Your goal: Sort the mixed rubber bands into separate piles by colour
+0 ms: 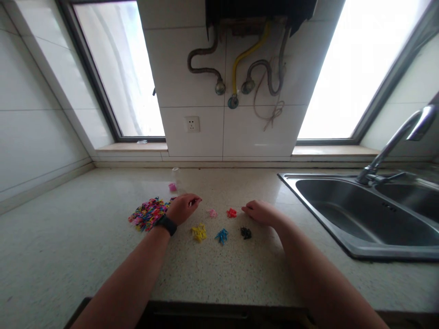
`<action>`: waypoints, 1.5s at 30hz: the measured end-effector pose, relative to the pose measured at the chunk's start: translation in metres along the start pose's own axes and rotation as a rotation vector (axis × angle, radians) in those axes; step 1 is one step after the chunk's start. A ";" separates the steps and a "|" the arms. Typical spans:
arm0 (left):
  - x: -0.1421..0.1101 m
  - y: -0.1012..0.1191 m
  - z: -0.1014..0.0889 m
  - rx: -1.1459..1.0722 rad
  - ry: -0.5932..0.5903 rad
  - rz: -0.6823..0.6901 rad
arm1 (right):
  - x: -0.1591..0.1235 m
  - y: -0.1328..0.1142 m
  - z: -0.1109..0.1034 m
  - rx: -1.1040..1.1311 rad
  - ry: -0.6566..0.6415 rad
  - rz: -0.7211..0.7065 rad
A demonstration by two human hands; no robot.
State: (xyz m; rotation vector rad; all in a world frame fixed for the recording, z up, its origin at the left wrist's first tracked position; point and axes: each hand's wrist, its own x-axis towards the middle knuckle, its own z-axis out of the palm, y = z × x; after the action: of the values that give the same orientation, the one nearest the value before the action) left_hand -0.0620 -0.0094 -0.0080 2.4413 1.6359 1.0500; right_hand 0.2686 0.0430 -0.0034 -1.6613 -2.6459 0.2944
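Observation:
A heap of mixed coloured small bands (148, 213) lies on the speckled countertop (68, 246). My left hand (183, 208), with a black wristband, rests beside the heap, fingers pinched together; what they hold is too small to make out. My right hand (261, 212) lies on the counter with fingers curled, fingertips next to a small red pile (232, 213). Other small sorted piles lie between the hands: pink (213, 213), yellow (199, 232), blue (222, 236) and black (246, 233).
A clear small container (176, 174) with a pink item (172, 187) beside it stands behind the heap. A steel sink (363, 214) with a tap (394, 141) is at the right. Tiled wall with a socket (192, 124), pipes and two windows lies behind.

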 end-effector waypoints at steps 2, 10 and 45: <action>-0.001 0.000 0.003 0.019 0.012 -0.016 | 0.000 -0.002 0.004 -0.061 0.085 0.043; -0.006 0.015 0.000 0.116 -0.004 0.087 | 0.002 -0.006 0.016 -0.154 0.230 0.161; -0.089 0.042 -0.023 0.071 -0.285 0.575 | 0.017 -0.063 -0.028 0.378 0.434 -0.280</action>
State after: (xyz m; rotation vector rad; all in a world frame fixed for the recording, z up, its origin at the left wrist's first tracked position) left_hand -0.0604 -0.1095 -0.0201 3.0200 0.9230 0.6258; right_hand 0.2077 0.0365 0.0329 -1.0816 -2.2789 0.3537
